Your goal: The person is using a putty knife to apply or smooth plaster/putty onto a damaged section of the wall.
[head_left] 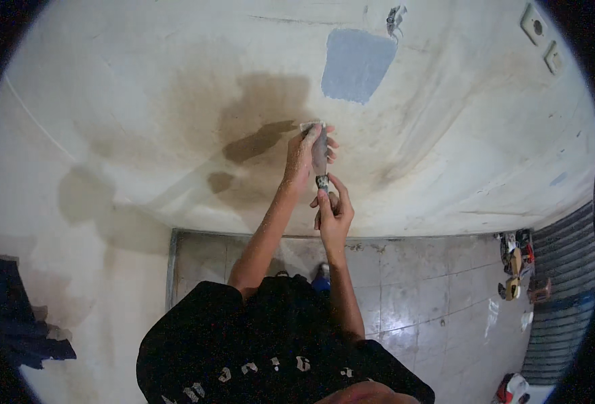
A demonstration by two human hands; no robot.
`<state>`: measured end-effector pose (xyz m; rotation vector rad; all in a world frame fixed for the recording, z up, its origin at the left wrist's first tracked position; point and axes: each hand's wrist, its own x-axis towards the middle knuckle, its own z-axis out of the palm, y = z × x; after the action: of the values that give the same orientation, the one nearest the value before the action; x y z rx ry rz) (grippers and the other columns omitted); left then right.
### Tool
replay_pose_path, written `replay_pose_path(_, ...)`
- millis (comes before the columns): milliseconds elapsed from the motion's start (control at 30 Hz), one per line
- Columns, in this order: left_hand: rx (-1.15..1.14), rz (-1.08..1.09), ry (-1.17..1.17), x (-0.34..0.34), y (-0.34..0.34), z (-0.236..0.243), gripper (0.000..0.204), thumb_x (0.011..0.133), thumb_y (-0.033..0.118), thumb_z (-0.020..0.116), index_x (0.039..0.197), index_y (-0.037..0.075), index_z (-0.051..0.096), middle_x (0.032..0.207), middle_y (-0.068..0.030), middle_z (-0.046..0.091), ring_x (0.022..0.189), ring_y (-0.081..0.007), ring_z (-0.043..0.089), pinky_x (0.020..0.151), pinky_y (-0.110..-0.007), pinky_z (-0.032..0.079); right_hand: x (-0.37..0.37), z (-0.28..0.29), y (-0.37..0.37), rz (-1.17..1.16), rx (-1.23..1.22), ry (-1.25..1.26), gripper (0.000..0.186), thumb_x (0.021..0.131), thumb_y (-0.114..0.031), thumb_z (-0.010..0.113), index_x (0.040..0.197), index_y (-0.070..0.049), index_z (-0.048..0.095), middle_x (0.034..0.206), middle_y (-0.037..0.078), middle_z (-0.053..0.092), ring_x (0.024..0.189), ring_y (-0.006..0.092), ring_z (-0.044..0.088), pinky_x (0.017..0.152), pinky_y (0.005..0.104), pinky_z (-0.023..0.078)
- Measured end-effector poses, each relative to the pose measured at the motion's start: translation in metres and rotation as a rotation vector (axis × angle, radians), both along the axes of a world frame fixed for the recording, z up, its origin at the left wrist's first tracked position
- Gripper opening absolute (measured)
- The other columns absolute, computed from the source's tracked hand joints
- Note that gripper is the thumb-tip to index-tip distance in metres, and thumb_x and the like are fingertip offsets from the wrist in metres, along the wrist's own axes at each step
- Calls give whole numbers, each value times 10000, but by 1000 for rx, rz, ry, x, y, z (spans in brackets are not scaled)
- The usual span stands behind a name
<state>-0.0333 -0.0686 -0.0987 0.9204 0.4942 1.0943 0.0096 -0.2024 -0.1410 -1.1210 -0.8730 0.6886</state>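
A metal putty knife (319, 151) stands upright in front of the stained white wall (176, 108). My left hand (305, 151) is closed around its blade, thumb along the metal near the wide top end and fingertips showing past the right side. My right hand (331, 209) grips the short handle below, with the thumb on it. Above my hands, a grey-blue patch (358, 64) is on the wall, with a small damaged spot (395, 20) just over it.
Two wall sockets (537, 27) sit at the upper right. Along the tiled floor (419, 283), assorted items (513, 269) lie by a grey ribbed shutter (560, 296) at the right. A dark torn patch (8, 310) marks the left wall.
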Motion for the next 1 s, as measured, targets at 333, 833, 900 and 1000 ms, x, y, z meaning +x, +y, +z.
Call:
replay_pose_path(333,7,47,-43,7,11,28,317,939,323,563,988,19,638,592,-43,563,408,-128,514,392,-265,413,3,23,22,-45,-13,-57,342,949,-136,576,1264,-8,537,700,17,585,539,44,461,478,198,352)
replay_pose_path(833,-15,209,46,16,0,57,301,928,353,566,843,65,594,561,3,508,381,-104,459,366,-248,362,7,52,19,-93,-52,-138,276,934,-57,578,1198,24,577,802,-2,556,611,34,442,522,196,350)
replay_pose_path(900,-22,209,23,15,0,58,268,937,292,563,842,43,583,548,-9,501,368,-104,451,351,-239,354,5,50,18,-72,-37,-81,281,936,-63,579,1203,23,566,833,0,554,625,35,446,525,198,356)
replay_pose_path(1000,-12,223,-9,12,-3,70,237,947,234,560,841,22,571,537,-22,495,356,-102,440,333,-232,345,3,67,13,-22,-112,-36,289,940,-62,570,1214,26,547,916,21,566,648,39,461,541,200,372)
